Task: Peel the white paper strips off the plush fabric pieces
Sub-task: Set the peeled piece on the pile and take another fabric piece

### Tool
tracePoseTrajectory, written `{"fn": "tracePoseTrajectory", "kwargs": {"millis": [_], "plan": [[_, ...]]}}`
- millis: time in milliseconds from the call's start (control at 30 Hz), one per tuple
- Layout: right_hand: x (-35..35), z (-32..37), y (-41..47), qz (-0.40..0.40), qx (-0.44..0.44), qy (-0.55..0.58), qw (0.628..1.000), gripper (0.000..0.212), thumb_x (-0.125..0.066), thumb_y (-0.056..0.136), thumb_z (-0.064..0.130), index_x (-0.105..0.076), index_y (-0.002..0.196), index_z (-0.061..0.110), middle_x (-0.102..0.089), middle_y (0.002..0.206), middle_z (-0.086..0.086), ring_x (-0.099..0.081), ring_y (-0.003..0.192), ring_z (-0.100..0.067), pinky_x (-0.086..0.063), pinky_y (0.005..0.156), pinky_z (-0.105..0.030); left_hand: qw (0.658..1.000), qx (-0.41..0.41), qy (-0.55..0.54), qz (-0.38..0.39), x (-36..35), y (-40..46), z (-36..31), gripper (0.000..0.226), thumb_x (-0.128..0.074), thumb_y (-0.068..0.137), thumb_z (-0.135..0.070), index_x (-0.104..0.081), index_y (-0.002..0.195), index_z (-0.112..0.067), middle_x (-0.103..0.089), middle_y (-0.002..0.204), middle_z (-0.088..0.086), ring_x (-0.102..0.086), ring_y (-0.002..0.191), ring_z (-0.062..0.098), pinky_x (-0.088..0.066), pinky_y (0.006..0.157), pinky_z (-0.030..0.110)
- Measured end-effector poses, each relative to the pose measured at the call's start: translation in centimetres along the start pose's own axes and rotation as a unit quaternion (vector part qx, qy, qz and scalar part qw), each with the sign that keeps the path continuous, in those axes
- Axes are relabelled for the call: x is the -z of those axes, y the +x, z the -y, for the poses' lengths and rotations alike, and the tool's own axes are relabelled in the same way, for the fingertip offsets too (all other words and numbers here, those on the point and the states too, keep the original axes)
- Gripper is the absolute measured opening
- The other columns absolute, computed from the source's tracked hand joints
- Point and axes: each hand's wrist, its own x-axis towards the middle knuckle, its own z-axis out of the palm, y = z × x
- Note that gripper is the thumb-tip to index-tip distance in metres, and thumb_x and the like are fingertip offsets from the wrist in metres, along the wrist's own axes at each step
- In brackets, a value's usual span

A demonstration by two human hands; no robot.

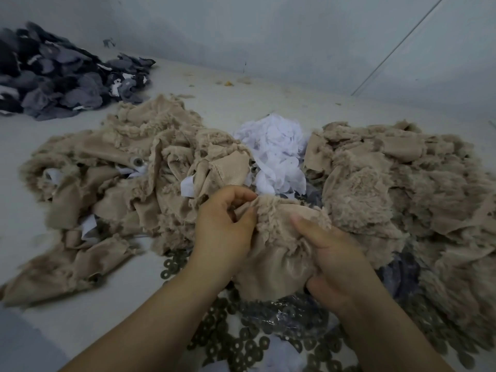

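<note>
Plush piece (276,237), beige, sits low centre, gripped by both hands: left hand (224,226) pinches its furry top edge, right hand (335,261) clutches its right side. Beige plush heaps (402,183) flank it; white paper strips (279,154) lie behind on the tabletop (67,304).

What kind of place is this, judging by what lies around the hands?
Probably a plush-toy or sewing workshop: heaps of beige plush pieces, a pile of peeled white paper strips, and a heap of grey fabric cut-outs on the work surface.
</note>
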Motion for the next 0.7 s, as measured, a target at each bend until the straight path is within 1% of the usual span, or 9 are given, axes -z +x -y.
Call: {"fn": "tracePoseTrajectory", "kwargs": {"millis": [100, 200, 267, 333, 433, 500, 567, 633, 700], "plan": [[0.1, 0.1, 0.1, -0.014, -0.002, -0.003, 1.000, 0.034, -0.065, 0.089, 0.019, -0.070, 0.115, -0.003, -0.072, 0.112, -0.025, -0.071, 0.104, -0.038, -0.054, 0.093, -0.049, 0.999, -0.016, 0.030, 0.043, -0.2, 0.1, 0.2, 0.034, -0.064, 0.088, 0.004, -0.070, 0.099, -0.028, -0.070, 0.092, -0.006, -0.068, 0.086, 0.001, -0.054, 0.074, 0.014], [0.3, 0.3, 0.3, -0.030, -0.016, -0.006, 0.999, 0.032, -0.057, 0.097, 0.021, -0.069, 0.116, -0.002, -0.071, 0.113, -0.025, -0.070, 0.106, -0.039, -0.052, 0.096, -0.051, 0.969, -0.150, 0.144, 0.134, 0.2, 0.0, 0.4, 0.058, -0.065, 0.083, 0.009, -0.064, 0.120, -0.035, -0.056, 0.111, -0.003, -0.058, 0.100, 0.001, -0.046, 0.085, 0.009], [0.2, 0.6, 0.3, -0.029, -0.043, 0.012, 0.999, 0.038, -0.053, 0.099, 0.027, -0.071, 0.115, -0.002, -0.070, 0.116, -0.025, -0.069, 0.107, -0.038, -0.052, 0.097, -0.050, 0.930, -0.236, 0.230, 0.164, 0.5, 0.2, 0.5, 0.049, -0.067, 0.082, 0.005, -0.070, 0.118, -0.028, -0.047, 0.116, -0.003, -0.051, 0.099, 0.002, -0.045, 0.083, 0.012], [0.1, 0.9, 0.2, -0.021, -0.074, 0.065, 0.995, 0.050, -0.048, 0.100, 0.039, -0.073, 0.111, -0.003, -0.071, 0.115, -0.024, -0.072, 0.103, -0.034, -0.058, 0.086, -0.044, 0.920, -0.258, 0.249, 0.160, 0.7, 0.6, 0.0, 0.029, -0.068, 0.081, 0.001, -0.077, 0.102, -0.016, -0.050, 0.116, -0.001, -0.052, 0.098, 0.008, -0.043, 0.083, 0.015], [0.4, 1.2, 0.4, -0.031, -0.071, 0.138, 0.987, 0.061, -0.049, 0.096, 0.051, -0.075, 0.107, -0.003, -0.074, 0.107, -0.023, -0.075, 0.087, -0.033, -0.061, 0.063, -0.040, 0.930, -0.242, 0.244, 0.128, 0.8, 1.0, -1.1, 0.005, -0.065, 0.079, -0.007, -0.070, 0.080, -0.007, -0.063, 0.091, -0.001, -0.055, 0.091, 0.016, -0.044, 0.079, 0.022], [0.3, 1.3, 0.3, -0.028, -0.079, 0.157, 0.984, 0.067, -0.046, 0.095, 0.057, -0.078, 0.099, -0.002, -0.074, 0.105, -0.022, -0.076, 0.085, -0.034, -0.062, 0.060, -0.042, 0.952, -0.193, 0.217, 0.100, 0.8, 0.9, -1.6, 0.011, -0.060, 0.080, -0.014, -0.062, 0.073, -0.006, -0.060, 0.072, 0.002, -0.055, 0.073, 0.016, -0.046, 0.064, 0.032], [0.0, 1.2, 0.1, -0.037, -0.084, 0.208, 0.974, 0.069, -0.047, 0.096, 0.057, -0.072, 0.109, -0.006, -0.072, 0.111, -0.025, -0.074, 0.091, -0.036, -0.063, 0.065, -0.048, 0.966, -0.150, 0.189, 0.088, 0.6, 0.8, -1.8, 0.026, -0.061, 0.086, -0.018, -0.051, 0.065, -0.004, -0.048, 0.056, 0.001, -0.044, 0.052, 0.010, -0.037, 0.049, 0.028], [-0.3, 1.1, 0.0, -0.042, -0.066, 0.249, 0.965, 0.072, -0.045, 0.098, 0.056, -0.062, 0.121, -0.010, -0.069, 0.117, -0.027, -0.073, 0.098, -0.036, -0.063, 0.074, -0.045, 0.967, -0.128, 0.201, 0.094, 0.3, 0.8, -1.8, 0.039, -0.061, 0.091, -0.019, -0.041, 0.060, -0.006, -0.037, 0.051, -0.002, -0.033, 0.047, 0.007, -0.027, 0.045, 0.028], [-0.5, 0.8, 0.0, -0.043, -0.053, 0.270, 0.960, 0.074, -0.043, 0.098, 0.059, -0.061, 0.126, -0.007, -0.066, 0.126, -0.024, -0.069, 0.112, -0.031, -0.056, 0.096, -0.038, 0.963, -0.114, 0.226, 0.093, 0.2, 0.8, -1.6, 0.046, -0.061, 0.092, -0.021, -0.035, 0.055, -0.014, -0.033, 0.048, -0.009, -0.031, 0.045, 0.007, -0.024, 0.043, 0.027]]}}
